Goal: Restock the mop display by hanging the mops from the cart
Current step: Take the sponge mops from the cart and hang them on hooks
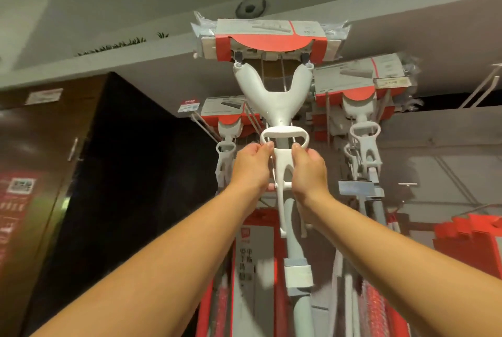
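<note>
Gripping mop (273, 97) overhead, left hand (251, 166), right hand (309, 173) flanking its white frame

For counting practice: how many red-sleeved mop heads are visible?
3: the centre mop head up top, the left mop head lower down, the right mop head. Others may hide behind.

Arms raised — left hand (251, 168) and right hand (308, 170) close together, fingers curled.

Three mops (273, 97) (227, 130) (362, 116) plainly visible; two hands (251, 166) (309, 172); two price tags (188, 106) (391, 82).
</note>
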The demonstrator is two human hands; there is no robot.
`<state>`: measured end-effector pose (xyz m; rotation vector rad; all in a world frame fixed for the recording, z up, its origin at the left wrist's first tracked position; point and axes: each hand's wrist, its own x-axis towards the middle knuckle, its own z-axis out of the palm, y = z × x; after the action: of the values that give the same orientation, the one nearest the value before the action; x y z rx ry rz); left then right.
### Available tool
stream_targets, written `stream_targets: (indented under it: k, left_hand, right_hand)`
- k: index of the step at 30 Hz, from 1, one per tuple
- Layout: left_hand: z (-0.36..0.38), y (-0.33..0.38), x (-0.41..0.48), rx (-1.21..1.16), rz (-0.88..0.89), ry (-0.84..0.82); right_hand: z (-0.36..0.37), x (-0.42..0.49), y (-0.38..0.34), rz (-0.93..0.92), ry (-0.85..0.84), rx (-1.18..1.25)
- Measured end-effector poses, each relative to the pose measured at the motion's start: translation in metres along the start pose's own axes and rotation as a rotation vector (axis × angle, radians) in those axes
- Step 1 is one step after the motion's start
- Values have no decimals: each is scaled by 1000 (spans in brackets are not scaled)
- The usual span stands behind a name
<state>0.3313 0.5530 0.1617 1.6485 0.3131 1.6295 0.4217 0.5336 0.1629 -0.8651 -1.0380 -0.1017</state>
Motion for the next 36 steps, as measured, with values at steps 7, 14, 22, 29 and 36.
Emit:
stream_targets:
  k: [7, 14, 22, 29, 36]
  left_hand:
    - [-80, -1, 32, 44, -20, -40]
    - [-130, -20, 64, 71, -20, -52]
    - [-142, -41, 92, 98, -9, -34]
    - [-141, -64, 120, 48, -33, -19]
    - [-151, -77, 153, -23, -40, -11]
  right_hand:
    - [84, -13, -2, 7, 6, 15]
    - [144, -21, 11, 20, 50, 2]
    - [174, -3, 33, 57, 48, 2]
    - [185, 23, 60, 49, 4, -17]
    - [212, 48, 72, 0, -14, -61]
